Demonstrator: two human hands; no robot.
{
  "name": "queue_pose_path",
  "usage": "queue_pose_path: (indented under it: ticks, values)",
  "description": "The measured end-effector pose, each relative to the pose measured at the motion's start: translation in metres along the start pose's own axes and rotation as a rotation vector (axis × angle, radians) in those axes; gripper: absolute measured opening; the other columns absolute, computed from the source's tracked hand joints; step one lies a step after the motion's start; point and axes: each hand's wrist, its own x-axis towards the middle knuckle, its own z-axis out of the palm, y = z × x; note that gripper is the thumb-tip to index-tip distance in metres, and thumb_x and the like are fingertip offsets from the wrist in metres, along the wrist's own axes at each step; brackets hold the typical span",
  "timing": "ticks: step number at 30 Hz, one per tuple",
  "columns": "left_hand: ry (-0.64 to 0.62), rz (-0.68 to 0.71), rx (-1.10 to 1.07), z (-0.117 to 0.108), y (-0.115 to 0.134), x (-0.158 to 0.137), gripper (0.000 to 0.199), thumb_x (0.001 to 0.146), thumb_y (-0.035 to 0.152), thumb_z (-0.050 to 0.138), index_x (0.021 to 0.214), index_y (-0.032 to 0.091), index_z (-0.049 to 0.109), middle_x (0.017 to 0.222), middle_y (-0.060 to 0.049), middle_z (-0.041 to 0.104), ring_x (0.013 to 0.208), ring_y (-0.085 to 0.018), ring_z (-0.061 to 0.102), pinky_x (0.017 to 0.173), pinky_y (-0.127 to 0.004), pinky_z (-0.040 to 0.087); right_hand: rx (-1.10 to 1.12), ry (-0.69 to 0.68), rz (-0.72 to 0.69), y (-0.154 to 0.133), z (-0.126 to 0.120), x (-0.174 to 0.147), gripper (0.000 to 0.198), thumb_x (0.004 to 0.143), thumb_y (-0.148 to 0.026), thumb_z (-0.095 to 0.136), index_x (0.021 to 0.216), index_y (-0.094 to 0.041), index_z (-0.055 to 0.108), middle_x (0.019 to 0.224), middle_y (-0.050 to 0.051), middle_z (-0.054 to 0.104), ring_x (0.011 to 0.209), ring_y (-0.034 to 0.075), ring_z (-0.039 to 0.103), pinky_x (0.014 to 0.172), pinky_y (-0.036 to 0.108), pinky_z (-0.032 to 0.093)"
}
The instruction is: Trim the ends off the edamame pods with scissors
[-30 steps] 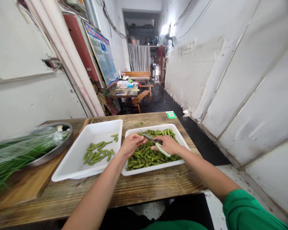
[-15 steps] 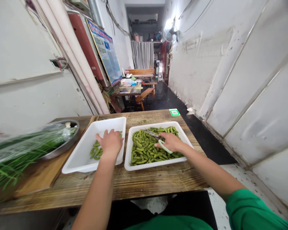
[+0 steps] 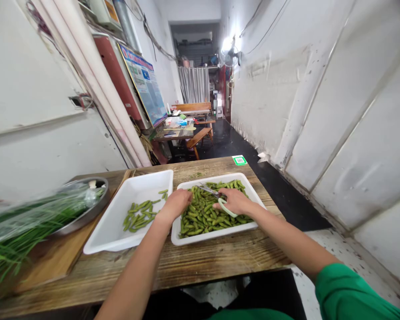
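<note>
My right hand (image 3: pixel 233 201) is closed on a pair of scissors (image 3: pixel 222 202) with pale green handles. Their blades point to the upper left, low over a heap of green soybean pods (image 3: pixel 203 218) in the right white tray (image 3: pixel 200 240). At that tray's left rim, my left hand (image 3: pixel 177 204) reaches in with its fingers curled together against the pods. What they pinch, if anything, is hidden. Fewer pods (image 3: pixel 140 216) lie loose in the left white tray (image 3: pixel 103 235), some close to its right wall.
Both trays stand on a wooden table (image 3: pixel 220 262). To the left are long green stalks in plastic (image 3: pixel 53 209), a metal bowl (image 3: pixel 102 200) and a wooden board (image 3: pixel 53 262). A green code card (image 3: pixel 239 160) lies at the far edge. Beyond are another table and benches (image 3: pixel 198 138).
My left hand has moved right, from over the left tray to the pods in the right tray, uncovering pods in the left tray. My right hand still holds the scissors. The view has shifted slightly.
</note>
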Motion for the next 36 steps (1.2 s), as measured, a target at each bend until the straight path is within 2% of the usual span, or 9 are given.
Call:
queue_pose_path:
  ticks: [3,6,10,13,16,22,31,36]
  values:
    - [-0.023,0.006,-0.051,0.004,0.002,0.000,0.013,0.067,0.011,0.056,0.069,0.021,0.063,0.071,-0.006,0.063,0.071,-0.021,0.056,0.071,-0.028,0.038,-0.003,-0.003,0.003,0.000,0.000,0.000,0.055,0.072,-0.061,0.059,0.106,-0.018,0.061,0.083,0.008,0.066,0.071,0.019,0.059,0.061,0.025,0.036]
    - [0.071,-0.029,-0.152,0.008,0.006,0.002,0.012,0.069,0.014,0.054,0.067,0.020,0.064,0.073,-0.007,0.065,0.073,-0.021,0.057,0.071,-0.029,0.038,-0.002,0.014,0.004,-0.001,-0.001,0.000,0.056,0.071,-0.061,0.060,0.107,-0.018,0.061,0.083,0.008,0.065,0.072,0.019,0.059,0.062,0.025,0.037]
    - [0.258,-0.143,-0.564,0.014,0.017,0.006,0.010,0.071,0.025,0.058,0.076,0.021,0.066,0.072,-0.003,0.066,0.068,-0.019,0.057,0.066,-0.028,0.041,0.035,0.053,-0.023,-0.002,-0.002,0.001,0.055,0.070,-0.058,0.063,0.108,-0.018,0.062,0.079,0.006,0.064,0.070,0.018,0.058,0.061,0.025,0.036]
    - [0.253,-0.211,-0.905,0.022,0.030,0.008,0.012,0.068,0.029,0.062,0.074,0.020,0.063,0.066,0.000,0.061,0.059,-0.015,0.053,0.055,-0.025,0.043,0.064,0.081,-0.065,-0.002,-0.003,0.001,0.053,0.071,-0.058,0.062,0.107,-0.018,0.063,0.077,0.005,0.064,0.070,0.018,0.057,0.063,0.025,0.037]
    - [0.232,-0.237,-1.074,0.028,0.038,0.008,0.016,0.065,0.031,0.065,0.074,0.018,0.062,0.066,0.001,0.059,0.059,-0.014,0.054,0.050,-0.023,0.043,0.077,0.085,-0.074,-0.001,-0.003,0.001,0.053,0.071,-0.058,0.063,0.106,-0.018,0.064,0.075,0.005,0.064,0.067,0.017,0.056,0.062,0.024,0.037]
    - [0.244,-0.293,-1.236,0.027,0.039,0.006,0.024,0.066,0.032,0.067,0.082,0.016,0.058,0.077,-0.001,0.060,0.067,-0.017,0.063,0.052,-0.025,0.048,0.077,0.081,-0.092,0.001,-0.001,0.001,0.055,0.070,-0.060,0.062,0.106,-0.019,0.064,0.072,0.003,0.062,0.062,0.015,0.052,0.058,0.023,0.035]
    - [0.241,-0.232,-1.259,0.028,0.038,0.003,0.021,0.067,0.029,0.068,0.078,0.015,0.058,0.076,-0.002,0.061,0.070,-0.019,0.065,0.059,-0.030,0.054,0.083,0.033,-0.073,0.000,-0.004,-0.001,0.049,0.070,-0.059,0.062,0.101,-0.020,0.067,0.068,0.002,0.062,0.060,0.014,0.051,0.056,0.023,0.033]
    - [0.191,-0.246,-1.292,0.029,0.038,0.000,0.022,0.066,0.029,0.070,0.079,0.015,0.059,0.074,-0.001,0.061,0.069,-0.017,0.065,0.060,-0.029,0.055,0.044,0.016,-0.067,-0.004,-0.006,-0.002,0.042,0.071,-0.059,0.061,0.087,-0.021,0.070,0.064,0.002,0.062,0.058,0.015,0.052,0.053,0.023,0.030]
